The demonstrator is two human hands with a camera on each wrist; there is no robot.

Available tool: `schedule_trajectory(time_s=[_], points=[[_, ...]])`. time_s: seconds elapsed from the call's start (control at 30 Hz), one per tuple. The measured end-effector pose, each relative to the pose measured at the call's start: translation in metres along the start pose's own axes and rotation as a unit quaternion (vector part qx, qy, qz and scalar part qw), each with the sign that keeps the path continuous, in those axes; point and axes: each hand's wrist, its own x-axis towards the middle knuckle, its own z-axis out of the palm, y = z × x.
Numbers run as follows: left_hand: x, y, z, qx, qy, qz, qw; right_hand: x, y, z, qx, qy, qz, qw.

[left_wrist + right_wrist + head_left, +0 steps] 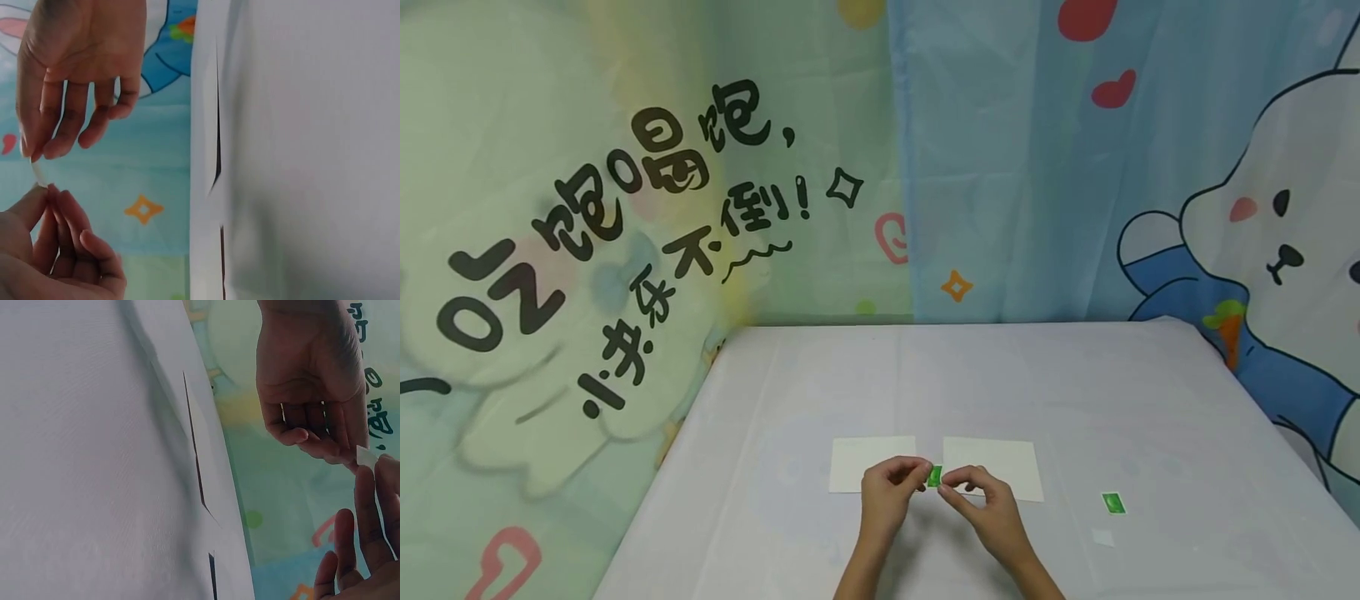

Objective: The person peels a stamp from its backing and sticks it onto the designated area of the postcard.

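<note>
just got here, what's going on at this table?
A person is holding a small green piece above the table, the left-hand grip pinching one edge and the right-hand grip the opposite one. Two white sheets lie side by side just beyond, with a gap between them. Off to the right, a second green piece lies on the table, a small pale square close by on its near side.

A small, thin green rectangle (935, 476), pale-backed and slightly bent, is held in the air with its green face toward the head camera, pinched at 2 opposite sides by the left hand (887, 495) and right hand (991, 510).
</note>
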Motion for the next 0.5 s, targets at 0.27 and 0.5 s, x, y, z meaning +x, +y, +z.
schedule_trajectory(time_s=[0.27, 0.5], points=[[0.025, -0.026, -0.016, 0.038, -0.003, 0.026, 0.9989, 0.018, 0.039, 0.018, -0.006, 0.002, 0.061, 0.9981], [0.048, -0.031, -0.025, 0.109, 0.0, 0.071, 0.9915, 0.037, 0.047, 0.033, -0.036, 0.017, 0.099, 0.9942]])
